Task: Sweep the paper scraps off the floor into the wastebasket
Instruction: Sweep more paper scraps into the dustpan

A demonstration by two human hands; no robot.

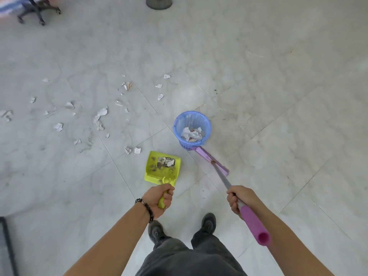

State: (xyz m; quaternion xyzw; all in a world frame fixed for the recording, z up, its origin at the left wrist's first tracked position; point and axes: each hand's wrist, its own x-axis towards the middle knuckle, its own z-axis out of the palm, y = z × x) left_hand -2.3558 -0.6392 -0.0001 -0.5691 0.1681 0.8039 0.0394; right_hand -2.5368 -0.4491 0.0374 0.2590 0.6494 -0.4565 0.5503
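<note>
Yellow dustpan (162, 166) clamped by its handle in left hand (159, 200); broom (211, 158) shaft gripped in right hand (239, 200). Wastebasket (175, 124) ahead of right hand; paper scraps (102, 112) scattered ahead-left of left hand. Risk: broom head knocking wastebasket over; dustpan tilting, spilling short. Broom head's far end hidden by wastebasket, contact unclear.

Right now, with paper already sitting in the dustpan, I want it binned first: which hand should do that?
Left, I'd say. The left hand grips the dustpan, paper in its pan, close beside the wastebasket. The right hand holds only the broom.
</note>
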